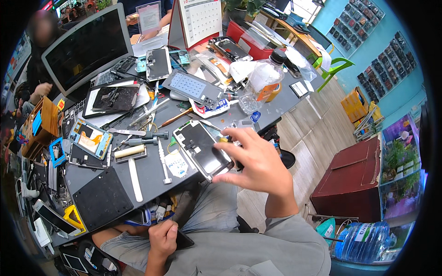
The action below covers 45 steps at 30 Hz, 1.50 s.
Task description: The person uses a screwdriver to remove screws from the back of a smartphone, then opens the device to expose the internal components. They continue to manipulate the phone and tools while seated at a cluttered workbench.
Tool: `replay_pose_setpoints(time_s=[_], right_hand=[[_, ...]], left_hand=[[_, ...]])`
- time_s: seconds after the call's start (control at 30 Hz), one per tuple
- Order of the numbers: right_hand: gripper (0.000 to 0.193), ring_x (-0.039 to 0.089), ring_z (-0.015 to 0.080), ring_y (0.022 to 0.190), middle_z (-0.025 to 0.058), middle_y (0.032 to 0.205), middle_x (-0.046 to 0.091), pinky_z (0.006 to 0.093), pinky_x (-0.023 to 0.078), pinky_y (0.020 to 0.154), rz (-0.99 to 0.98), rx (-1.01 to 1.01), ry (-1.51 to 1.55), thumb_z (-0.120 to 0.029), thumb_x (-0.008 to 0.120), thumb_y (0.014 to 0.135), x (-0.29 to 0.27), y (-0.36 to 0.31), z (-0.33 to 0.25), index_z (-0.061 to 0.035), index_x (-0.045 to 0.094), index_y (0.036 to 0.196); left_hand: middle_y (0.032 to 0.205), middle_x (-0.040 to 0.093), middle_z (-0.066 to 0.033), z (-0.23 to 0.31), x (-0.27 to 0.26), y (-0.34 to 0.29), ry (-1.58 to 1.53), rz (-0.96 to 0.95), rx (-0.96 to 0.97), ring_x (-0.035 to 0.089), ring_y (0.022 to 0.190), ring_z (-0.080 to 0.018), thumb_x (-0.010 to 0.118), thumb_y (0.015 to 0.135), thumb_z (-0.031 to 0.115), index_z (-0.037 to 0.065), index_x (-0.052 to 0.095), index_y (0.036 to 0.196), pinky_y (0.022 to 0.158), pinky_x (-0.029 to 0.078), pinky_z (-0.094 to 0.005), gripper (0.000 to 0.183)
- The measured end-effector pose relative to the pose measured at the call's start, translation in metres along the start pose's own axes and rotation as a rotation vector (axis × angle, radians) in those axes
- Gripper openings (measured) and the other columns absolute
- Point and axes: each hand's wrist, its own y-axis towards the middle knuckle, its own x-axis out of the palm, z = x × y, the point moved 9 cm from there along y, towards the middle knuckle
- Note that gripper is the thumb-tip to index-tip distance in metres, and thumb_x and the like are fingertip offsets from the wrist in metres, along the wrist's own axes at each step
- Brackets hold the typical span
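My right hand [260, 161] reaches over the front edge of the desk. Its thumb and fingers are closed on the near right end of a phone screen panel [198, 142], dark-backed with a pale frame and a shiny patch. Down at my lap, my left hand [163, 238] is curled round a flat black object [185, 240]; only one end of it sticks out, so its kind is unclear. Left of the panel lie a small metal-headed tool [163, 161], a white note [177, 163] with handwriting, and a roller [133, 170] with a white handle.
A black mat [102, 198] covers the desk's front left. Behind are a monitor [87, 46], a desk calendar [195, 20], several phone parts and a plastic bottle [264, 85]. A dark red cabinet [347, 179] stands on the right. Other people are across the desk.
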Motion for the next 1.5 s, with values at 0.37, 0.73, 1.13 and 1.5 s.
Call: replay_pose_setpoints(time_s=[0.37, 0.73, 1.13, 1.5], right_hand=[[0.076, 0.057, 0.0428, 0.142, 0.0185, 0.154, 0.063, 0.0552, 0.049, 0.118, -0.007, -0.063, 0.046, -0.04, 0.098, 0.079, 0.035, -0.013, -0.009, -0.0018, 0.072, 0.14], [0.023, 0.073, 0.013, 0.091, 0.0076, 0.102, 0.085, 0.0316, 0.058, 0.086, 0.672, 0.551, 0.135, -0.02, 0.083, 0.103, -0.105, -0.068, 0.194, -0.0004, 0.086, 0.114], [0.025, 0.078, 0.0343, 0.098, 0.0144, 0.109, 0.082, 0.0433, 0.06, 0.091, 0.253, 0.429, -0.272, -0.024, 0.081, 0.101, -0.108, -0.052, 0.391, -0.0047, 0.088, 0.115], [0.024, 0.077, 0.0407, 0.109, 0.016, 0.114, 0.081, 0.0501, 0.061, 0.098, 0.132, 0.5, -0.596, -0.019, 0.071, 0.098, -0.12, -0.046, 0.437, -0.01, 0.09, 0.111]], left_hand=[[0.073, 0.065, -0.0174, 0.01, 0.008, 0.008, 0.02, -0.045, 0.035, 0.066, 0.063, -0.0361, 0.066, 0.103, 0.012, 0.0, 0.07, 0.087, 0.061, 0.049, -0.0435, 0.021], [0.072, 0.063, -0.0169, 0.004, 0.015, 0.002, 0.011, -0.041, 0.043, 0.065, 0.062, -0.0356, 0.066, 0.104, 0.015, 0.0, 0.069, 0.087, 0.061, 0.049, -0.0432, 0.023], [0.072, 0.062, -0.0179, 0.002, 0.029, 0.006, -0.015, -0.027, 0.068, 0.064, 0.062, -0.0364, 0.066, 0.105, 0.016, -0.002, 0.068, 0.085, 0.061, 0.048, -0.0437, 0.027], [0.067, 0.058, -0.0166, 0.001, 0.035, 0.006, 0.017, -0.037, 0.028, 0.06, 0.059, -0.0313, 0.061, 0.103, 0.023, -0.004, 0.069, 0.082, 0.061, 0.045, -0.0426, 0.035]])
